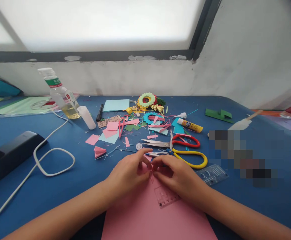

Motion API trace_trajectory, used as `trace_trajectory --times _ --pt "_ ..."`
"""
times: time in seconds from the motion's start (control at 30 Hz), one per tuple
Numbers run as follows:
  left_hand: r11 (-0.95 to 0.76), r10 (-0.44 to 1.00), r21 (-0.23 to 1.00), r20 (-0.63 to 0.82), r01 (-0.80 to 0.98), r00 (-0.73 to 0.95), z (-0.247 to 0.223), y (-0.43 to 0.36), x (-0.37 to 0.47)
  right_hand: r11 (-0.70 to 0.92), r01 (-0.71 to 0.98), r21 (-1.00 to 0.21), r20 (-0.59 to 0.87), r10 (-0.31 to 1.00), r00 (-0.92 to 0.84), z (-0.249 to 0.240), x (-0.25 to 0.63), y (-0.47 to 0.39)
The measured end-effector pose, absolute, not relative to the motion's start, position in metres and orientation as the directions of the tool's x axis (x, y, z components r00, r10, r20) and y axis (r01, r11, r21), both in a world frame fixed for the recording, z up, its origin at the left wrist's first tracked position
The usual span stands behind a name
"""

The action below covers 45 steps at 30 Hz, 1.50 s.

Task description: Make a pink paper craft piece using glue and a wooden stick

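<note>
My left hand [129, 168] and my right hand [182, 175] meet over a sheet of pink paper [147, 213] at the table's front. Thumb and fingers of both are pinched together on a small pink paper piece [152, 178], mostly hidden by the fingertips. Under my right hand a clear plastic ruler [164, 197] lies on the sheet, and its other end [212, 174] shows beyond the wrist. Just past my fingers are large scissors with one red and one yellow handle [190, 160], blades apart, and a blue pen-like tool [157, 154].
Paper scraps [110, 131] and a glue stick [190, 125] lie beyond the scissors. A bottle of yellowish liquid [69, 108], a white tube [86, 117], a white cable [52, 173] and a black device [12, 151] are leftward. Folded green paper [218, 115] lies right.
</note>
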<state>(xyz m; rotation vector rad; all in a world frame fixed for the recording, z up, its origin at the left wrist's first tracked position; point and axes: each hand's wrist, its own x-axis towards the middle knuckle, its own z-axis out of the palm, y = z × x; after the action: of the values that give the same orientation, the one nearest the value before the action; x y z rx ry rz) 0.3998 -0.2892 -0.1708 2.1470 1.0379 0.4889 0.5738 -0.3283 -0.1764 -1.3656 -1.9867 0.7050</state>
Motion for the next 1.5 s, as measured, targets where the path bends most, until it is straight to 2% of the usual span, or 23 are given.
trace_trajectory --times 0.3,0.57,0.83,1.0,1.4,1.5 --pt "-0.531 0.766 0.656 0.102 0.536 0.634 -0.1665 -0.2886 0.3972 0.393 0.611 -0.688 0.276 0.919 -0.280 -0.1794 0.5773 -0.3290" --pt "-0.531 0.756 0.652 0.077 0.540 0.650 -0.1668 -0.2870 0.3968 0.458 0.635 -0.622 0.320 0.889 -0.329 -0.1792 0.5783 -0.3307" --pt "-0.625 0.707 0.601 0.165 0.498 0.688 -0.1745 -0.2844 0.3927 0.532 0.715 -0.454 0.382 0.841 -0.383 -0.1782 0.5791 -0.3291" --pt "-0.708 0.653 0.508 0.209 0.490 0.728 -0.1720 -0.2866 0.3924 0.543 0.754 -0.370 0.388 0.827 -0.406 -0.1767 0.5778 -0.3307" --pt "-0.710 0.654 0.469 0.161 0.525 0.739 -0.1676 -0.2875 0.3935 0.493 0.753 -0.437 0.375 0.860 -0.346 -0.1805 0.5791 -0.3296" --pt "-0.720 0.641 0.464 0.161 0.516 0.750 -0.1671 -0.2871 0.3934 0.511 0.757 -0.407 0.394 0.846 -0.359 -0.1816 0.5796 -0.3293"
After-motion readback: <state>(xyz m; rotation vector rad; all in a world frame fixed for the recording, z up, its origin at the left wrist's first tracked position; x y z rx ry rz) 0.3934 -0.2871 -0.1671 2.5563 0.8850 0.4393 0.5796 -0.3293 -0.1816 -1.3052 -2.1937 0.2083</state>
